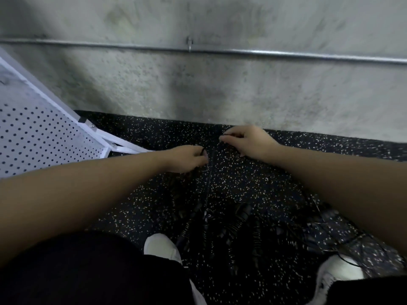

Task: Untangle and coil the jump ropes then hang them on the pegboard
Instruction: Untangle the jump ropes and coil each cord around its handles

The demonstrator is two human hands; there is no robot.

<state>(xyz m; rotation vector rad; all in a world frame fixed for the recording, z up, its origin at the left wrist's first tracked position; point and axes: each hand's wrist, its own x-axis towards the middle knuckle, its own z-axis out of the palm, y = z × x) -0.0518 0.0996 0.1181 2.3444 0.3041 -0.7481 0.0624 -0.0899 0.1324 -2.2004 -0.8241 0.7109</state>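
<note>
Reaching out over the dark speckled floor [253, 179], both hands work at a thin black rope [208, 188]. The left hand [187, 158] has its fingers curled under, and a small black loop of the rope shows pinched at its fingertips. The right hand [248, 140] sits just beyond and to the right, thumb and forefinger drawn together as if pinching a strand, though the rope is too thin and dark against the floor to say for sure that it is gripped there. The two hands are close but not touching, with a narrow gap between them.

From that gap the rope hangs almost straight down toward the person's feet, its long line running away from the wall and toward the camera. It ends in a tangle of ropes [231, 227] lying on the floor between the shoes, where black handles and coiled springs cross over one another; blur makes single ropes hard to separate.

A white shoe [160, 246] stands just left of the tangle and a second shoe [339, 271] to its right, with a dark cord lying across it. A white pegboard [44, 137] leans at the left, its lower corner near the left forearm. A concrete wall [220, 89] with a metal pipe [286, 55] along it closes the space just beyond the hands, and open floor stretches to the right of the right arm.
</note>
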